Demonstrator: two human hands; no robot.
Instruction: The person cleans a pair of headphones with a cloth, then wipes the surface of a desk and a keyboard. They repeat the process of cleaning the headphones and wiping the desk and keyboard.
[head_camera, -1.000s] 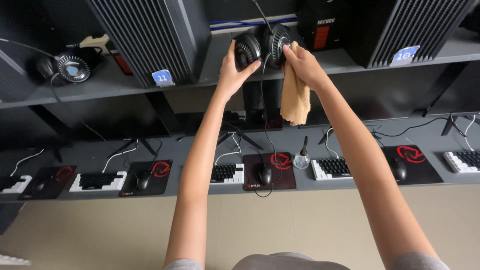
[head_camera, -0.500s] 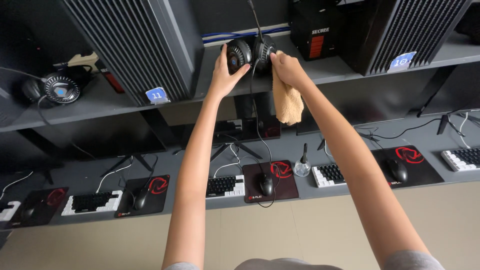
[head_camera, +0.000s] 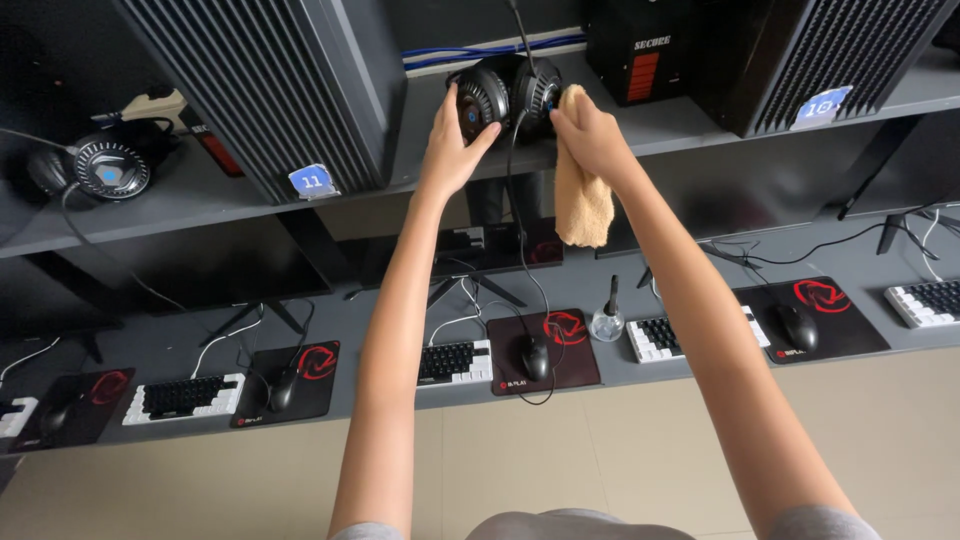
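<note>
— Grey shelf (head_camera: 250, 205) runs above a long desk (head_camera: 700, 375) with keyboards and mice on dark pads. What stands on it?

— Two black computer towers, and between them a black headset (head_camera: 510, 95) at the shelf's back.

— What do the hands do?

— Left hand (head_camera: 455, 150) is spread, its palm and fingers pressed on the left ear cup. Right hand (head_camera: 590, 135) is closed around a tan cloth (head_camera: 583, 200), which it presses on the right cup; the cloth hangs down.
</note>
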